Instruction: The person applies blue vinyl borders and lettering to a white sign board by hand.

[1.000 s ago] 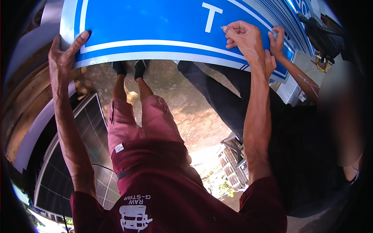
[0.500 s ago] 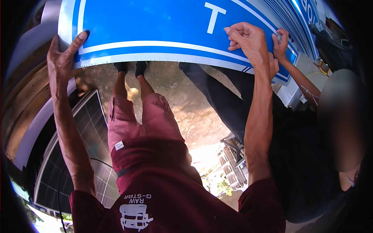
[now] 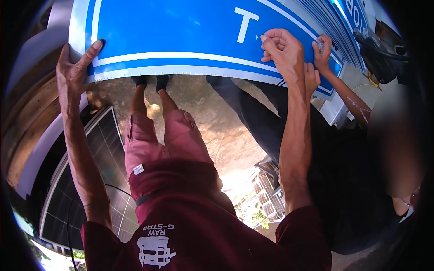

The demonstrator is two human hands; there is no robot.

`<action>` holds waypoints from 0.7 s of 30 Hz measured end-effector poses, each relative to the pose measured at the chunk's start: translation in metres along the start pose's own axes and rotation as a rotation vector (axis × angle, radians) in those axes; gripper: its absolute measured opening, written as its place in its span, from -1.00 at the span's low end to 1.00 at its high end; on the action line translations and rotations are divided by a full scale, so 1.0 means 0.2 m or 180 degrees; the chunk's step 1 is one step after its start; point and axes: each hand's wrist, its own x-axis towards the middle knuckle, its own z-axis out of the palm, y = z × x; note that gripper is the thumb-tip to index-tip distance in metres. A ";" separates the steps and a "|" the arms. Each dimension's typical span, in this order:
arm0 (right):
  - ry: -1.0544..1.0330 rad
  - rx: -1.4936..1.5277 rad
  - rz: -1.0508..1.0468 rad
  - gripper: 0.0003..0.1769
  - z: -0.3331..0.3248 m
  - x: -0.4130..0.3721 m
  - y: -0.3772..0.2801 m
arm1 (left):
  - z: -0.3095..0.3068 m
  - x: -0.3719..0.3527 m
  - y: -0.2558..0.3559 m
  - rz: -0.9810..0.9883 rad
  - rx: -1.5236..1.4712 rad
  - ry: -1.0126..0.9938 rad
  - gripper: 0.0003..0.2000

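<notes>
A blue sign panel with white border lines and a white letter T spans the top of the view. My left hand grips its left end, thumb on the face and fingers around the edge. Over the panel, right of the T, my right hand is closed in a pinch. A tiny white speck shows by its fingertips; what they hold, if anything, I cannot make out. Another person's hand at the panel's right end has something clear and crumpled in it. That person's other hand is at the lower edge, partly behind my wrist.
A person in black clothing is close on my right. More blue lettered panels lie at the upper right. A dark gridded panel with a pale frame leans at my left. Bare ground shows below the sign.
The sign has shifted slightly left and down at its right side. My right hand has moved a little left with it, still pinched. My left hand keeps its grip.
</notes>
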 end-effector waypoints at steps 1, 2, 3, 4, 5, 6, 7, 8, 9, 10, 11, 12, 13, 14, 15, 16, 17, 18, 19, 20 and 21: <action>0.0177 -0.0125 -0.0126 -0.90 0.02 -0.01 0.00 | 0.00 0.01 -0.01 0.0032 0.0037 0.0036 -0.03; 0.0350 -0.0250 -0.0237 -0.90 0.04 -0.04 0.00 | 0.00 0.02 -0.03 0.0025 0.0007 0.0012 -0.03; 0.0517 -0.0378 -0.0322 -0.90 0.06 -0.07 0.00 | -0.01 0.01 -0.02 0.0005 -0.0018 -0.0036 -0.03; 0.0619 -0.0619 -0.0570 -0.88 0.08 -0.09 0.01 | -0.01 0.01 -0.02 -0.0012 -0.0042 -0.0079 -0.03; 0.0729 -0.0850 -0.0841 -0.86 0.09 -0.09 0.02 | -0.01 0.01 -0.02 -0.0006 -0.0071 -0.0071 -0.03; 0.0844 -0.1083 -0.1107 -0.84 0.10 -0.08 0.02 | -0.01 0.01 -0.02 0.0005 -0.0101 -0.0068 -0.03; 0.0865 -0.1205 -0.1200 -0.86 0.11 -0.09 0.02 | -0.01 0.01 -0.02 0.0012 -0.0135 -0.0085 -0.04; 0.0888 -0.1329 -0.1294 -0.87 0.11 -0.09 0.01 | -0.01 0.00 -0.02 0.0040 -0.0103 -0.0067 -0.04; 0.0910 -0.1448 -0.1399 -0.88 0.12 -0.08 0.00 | -0.01 0.00 -0.02 0.0069 -0.0070 -0.0036 -0.04; 0.0909 -0.1627 -0.1478 -0.90 0.13 -0.08 -0.02 | -0.01 0.01 -0.02 0.0097 -0.0037 -0.0010 -0.04; 0.0901 -0.1808 -0.1552 -0.93 0.13 -0.08 -0.04 | 0.00 0.01 -0.02 0.0080 -0.0089 -0.0037 -0.04; 0.0890 -0.1986 -0.1632 -0.95 0.14 -0.07 -0.05 | 0.00 0.01 -0.03 0.0061 -0.0140 -0.0057 -0.04; 0.0868 -0.2163 -0.1650 -0.96 0.14 -0.07 -0.06 | 0.00 0.01 -0.03 0.0042 -0.0190 -0.0073 -0.04; 0.0843 -0.2335 -0.1664 -0.95 0.15 -0.06 -0.07 | 0.00 0.02 -0.03 0.0051 -0.0198 -0.0074 -0.05; 0.0817 -0.2508 -0.1673 -0.93 0.15 -0.06 -0.08 | 0.00 0.02 -0.04 0.0059 -0.0204 -0.0079 -0.05; 0.0769 -0.2691 -0.1689 -0.93 0.16 -0.06 -0.09 | 0.00 0.02 -0.05 0.0066 -0.0213 -0.0087 -0.06; 0.0723 -0.2876 -0.1706 -0.92 0.16 -0.05 -0.10 | 0.01 0.02 -0.05 0.0083 -0.0228 -0.0086 -0.06; 0.0679 -0.3063 -0.1724 -0.92 0.16 -0.05 -0.11 | 0.01 0.02 -0.05 0.0102 -0.0245 -0.0083 -0.07; 0.0686 -0.3094 -0.1656 -0.91 0.16 -0.04 -0.11 | 0.01 0.02 -0.05 0.0121 -0.0264 -0.0077 -0.07; 0.0692 -0.3126 -0.1594 -0.89 0.17 -0.04 -0.10 | 0.01 0.03 -0.05 0.0146 -0.0257 -0.0044 -0.07; 0.0697 -0.3154 -0.1535 -0.88 0.18 -0.03 -0.09 | 0.02 0.03 -0.05 0.0169 -0.0248 -0.0008 -0.08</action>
